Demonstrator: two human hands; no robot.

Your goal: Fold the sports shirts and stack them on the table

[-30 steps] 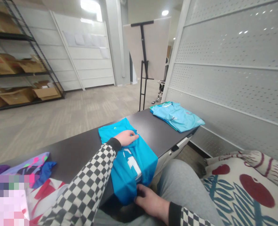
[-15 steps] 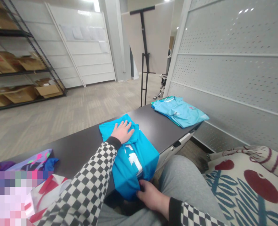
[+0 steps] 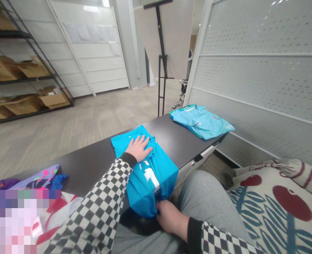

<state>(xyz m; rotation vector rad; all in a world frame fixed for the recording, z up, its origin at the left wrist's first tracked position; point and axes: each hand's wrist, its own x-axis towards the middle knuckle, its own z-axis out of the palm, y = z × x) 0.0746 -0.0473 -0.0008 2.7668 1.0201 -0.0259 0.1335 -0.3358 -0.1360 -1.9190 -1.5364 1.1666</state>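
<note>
My left hand (image 3: 138,148) lies open and flat, fingers spread, palm down on a bright blue shirt (image 3: 162,180). My right hand (image 3: 170,216) is curled, its fingers gripping the folded lower edge of the shirt where the cloth hangs just over the near edge of the table. The shirt lies folded over on itself, smooth and slightly shiny, and sits on the dark, matte table top (image 3: 171,134). A white print (image 3: 150,176) shows on it, but I can't read it, and a tiny yellow-green mark (image 3: 129,136) sits near the far end.

A black ribbed cuff (image 3: 128,159) closes my black-and-white checkered sleeve (image 3: 92,208). My grey sweatpants (image 3: 206,201) lie just below the table edge.

Farther along the table lies a flat stack of paler blue shirts (image 3: 202,121) with a small pink logo (image 3: 216,117), too small to read. Bright patterned fabric (image 3: 36,178) lies near my left arm. To the right, a cushion (image 3: 277,208) shows red ovals and blue leaf strokes, beside a white perforated metal panel (image 3: 261,70). Cardboard boxes (image 3: 20,70) fill black wire shelves.
</note>
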